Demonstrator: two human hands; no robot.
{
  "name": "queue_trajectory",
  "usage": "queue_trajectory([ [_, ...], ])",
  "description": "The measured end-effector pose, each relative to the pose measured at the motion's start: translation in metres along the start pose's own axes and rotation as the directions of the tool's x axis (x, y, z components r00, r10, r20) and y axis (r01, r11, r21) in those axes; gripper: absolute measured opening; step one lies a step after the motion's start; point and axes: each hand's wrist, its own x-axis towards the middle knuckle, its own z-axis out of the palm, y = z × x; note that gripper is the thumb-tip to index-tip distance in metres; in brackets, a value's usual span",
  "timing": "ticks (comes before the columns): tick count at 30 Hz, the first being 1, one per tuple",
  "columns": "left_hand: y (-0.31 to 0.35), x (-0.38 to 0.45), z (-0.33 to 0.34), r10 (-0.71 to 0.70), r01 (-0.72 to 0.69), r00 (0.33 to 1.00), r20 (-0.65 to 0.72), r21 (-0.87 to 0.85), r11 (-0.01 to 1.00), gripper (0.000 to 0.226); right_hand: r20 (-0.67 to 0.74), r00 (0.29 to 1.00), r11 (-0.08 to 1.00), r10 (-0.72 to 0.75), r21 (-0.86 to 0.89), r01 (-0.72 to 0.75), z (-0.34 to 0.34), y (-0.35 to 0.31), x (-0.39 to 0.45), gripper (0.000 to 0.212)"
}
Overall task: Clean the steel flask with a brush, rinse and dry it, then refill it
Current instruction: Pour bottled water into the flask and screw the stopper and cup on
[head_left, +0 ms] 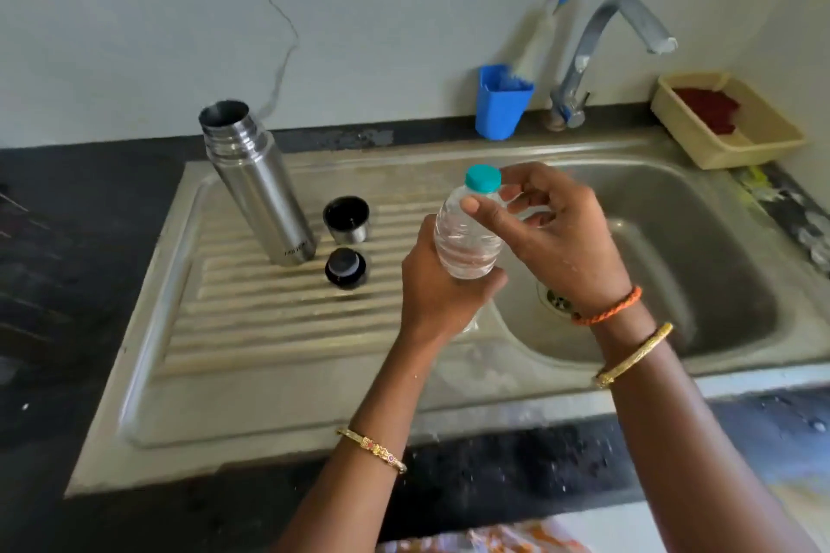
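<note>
Left hand (442,283) gripped clear plastic water bottle (467,233) round base; right hand (552,229) pinched its teal cap (483,179). Uncapped steel flask (258,184) stood upright left of hands on drainboard (269,328), cup lid (346,219) and stopper (345,267) between.

1. My hands hold the water bottle (467,238) just right of the flask's cup (346,220) and stopper (345,267).
2. Those two stand between me and the open flask (258,184).
3. The ribbed drainboard (278,328) nearer me lies bare.
</note>
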Motion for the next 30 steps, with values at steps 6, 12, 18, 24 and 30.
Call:
queue_trajectory([
  [6, -0.012, -0.039, -0.006, -0.011, 0.014, 0.999, -0.041, 0.080, 0.997, 0.052, -0.222, 0.971, 0.996, -0.087, -0.011, 0.087, 0.012, -0.001, -0.038, 0.039],
  [12, -0.020, -0.060, -0.010, -0.013, 0.021, 0.996, -0.088, 0.091, 0.996, 0.054, -0.226, 0.968, 0.994, -0.111, -0.008, 0.112, 0.018, -0.006, -0.057, 0.032],
  [18, -0.023, -0.072, -0.019, -0.049, 0.050, 0.999, -0.015, 0.067, 0.997, 0.052, -0.142, 0.967, 0.977, -0.210, -0.066, 0.202, 0.023, -0.009, -0.073, 0.026],
  [24, -0.025, -0.074, -0.030, -0.055, 0.051, 0.997, 0.055, 0.069, 0.996, 0.046, 0.177, 0.963, 0.979, -0.205, 0.058, 0.198, 0.010, -0.012, -0.068, 0.030],
  [30, -0.029, -0.072, -0.032, -0.033, 0.027, 0.996, 0.087, 0.069, 0.997, 0.050, 0.123, 0.987, 0.993, -0.108, -0.031, 0.112, 0.008, -0.017, -0.074, 0.057],
])
